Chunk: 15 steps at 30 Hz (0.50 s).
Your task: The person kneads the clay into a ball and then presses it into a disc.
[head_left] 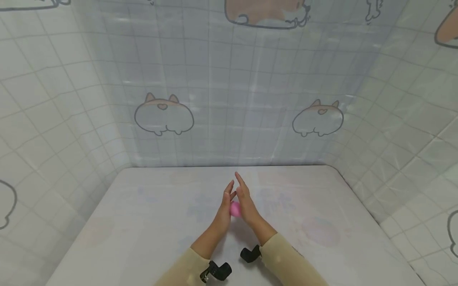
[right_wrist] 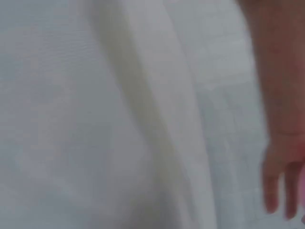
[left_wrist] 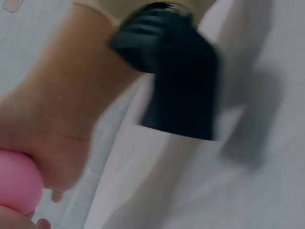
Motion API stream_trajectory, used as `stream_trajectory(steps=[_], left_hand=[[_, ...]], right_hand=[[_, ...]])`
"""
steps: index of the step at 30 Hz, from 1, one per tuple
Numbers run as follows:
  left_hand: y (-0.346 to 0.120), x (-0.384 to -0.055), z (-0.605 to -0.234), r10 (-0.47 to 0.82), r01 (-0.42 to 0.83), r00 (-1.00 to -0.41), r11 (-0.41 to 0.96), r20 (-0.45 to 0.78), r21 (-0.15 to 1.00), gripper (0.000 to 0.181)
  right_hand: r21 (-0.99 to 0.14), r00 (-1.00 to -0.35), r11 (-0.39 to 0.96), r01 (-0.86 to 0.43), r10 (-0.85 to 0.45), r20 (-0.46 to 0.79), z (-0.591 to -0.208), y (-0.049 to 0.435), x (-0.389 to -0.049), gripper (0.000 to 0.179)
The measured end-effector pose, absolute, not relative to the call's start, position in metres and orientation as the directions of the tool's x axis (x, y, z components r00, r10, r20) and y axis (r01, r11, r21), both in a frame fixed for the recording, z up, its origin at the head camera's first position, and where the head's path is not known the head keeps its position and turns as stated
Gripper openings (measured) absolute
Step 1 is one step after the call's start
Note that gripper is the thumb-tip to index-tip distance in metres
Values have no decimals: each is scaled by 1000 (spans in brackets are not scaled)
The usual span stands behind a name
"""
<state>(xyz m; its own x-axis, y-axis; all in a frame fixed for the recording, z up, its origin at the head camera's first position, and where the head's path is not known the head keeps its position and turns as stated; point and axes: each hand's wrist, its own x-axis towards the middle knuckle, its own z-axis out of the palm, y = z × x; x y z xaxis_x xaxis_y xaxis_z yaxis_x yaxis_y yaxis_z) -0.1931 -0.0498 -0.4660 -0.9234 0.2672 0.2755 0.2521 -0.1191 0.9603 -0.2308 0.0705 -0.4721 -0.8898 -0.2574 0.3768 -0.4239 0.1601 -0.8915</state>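
Observation:
A smooth pink ball [head_left: 235, 209] sits between my two palms, above the white table. My left hand [head_left: 224, 211] presses it from the left with fingers extended. From the other side my right hand [head_left: 247, 205] presses against it, its fingers also straight and pointing forward. The fingertips of both hands lean toward each other. In the left wrist view the round pink ball [left_wrist: 18, 182] shows at the left edge, with a palm against it. Only a sliver of the ball [right_wrist: 302, 193] appears in the right wrist view, beside blurred fingers. The palms hide part of it.
The white table [head_left: 150, 222] carries faint coloured prints. Grid-patterned curtains [head_left: 243, 79] with cartoon animals enclose it at the back and both sides. Black wrist devices [head_left: 222, 271] stick out from both beige sleeves [head_left: 291, 262].

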Motion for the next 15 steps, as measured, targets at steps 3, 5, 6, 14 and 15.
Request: stream_trajectory(steps=[3,5,6,14,15], left_hand=[[-51,-194,-462,229,284,-925,-109,302,953,64],[-52,-194,-459,208,301,-924,-118,320,946,65],[-53,-194,-457,197,305,-926,-116,323,945,65],[-55,-198,-453,130,365,-920,-65,370,929,65],[-56,-199,-453,124,377,-916,-49,380,925,66]], right_hand=[[-896,-885,149,-418,-291,364,-476,68,-227,81],[-895,-876,140,-424,-313,366,-478,67,-225,79],[-895,-874,141,-424,-322,363,-478,66,-223,76],[-896,-846,70,-439,-369,386,-475,59,-204,57],[-895,-841,54,-442,-373,392,-473,58,-201,57]])
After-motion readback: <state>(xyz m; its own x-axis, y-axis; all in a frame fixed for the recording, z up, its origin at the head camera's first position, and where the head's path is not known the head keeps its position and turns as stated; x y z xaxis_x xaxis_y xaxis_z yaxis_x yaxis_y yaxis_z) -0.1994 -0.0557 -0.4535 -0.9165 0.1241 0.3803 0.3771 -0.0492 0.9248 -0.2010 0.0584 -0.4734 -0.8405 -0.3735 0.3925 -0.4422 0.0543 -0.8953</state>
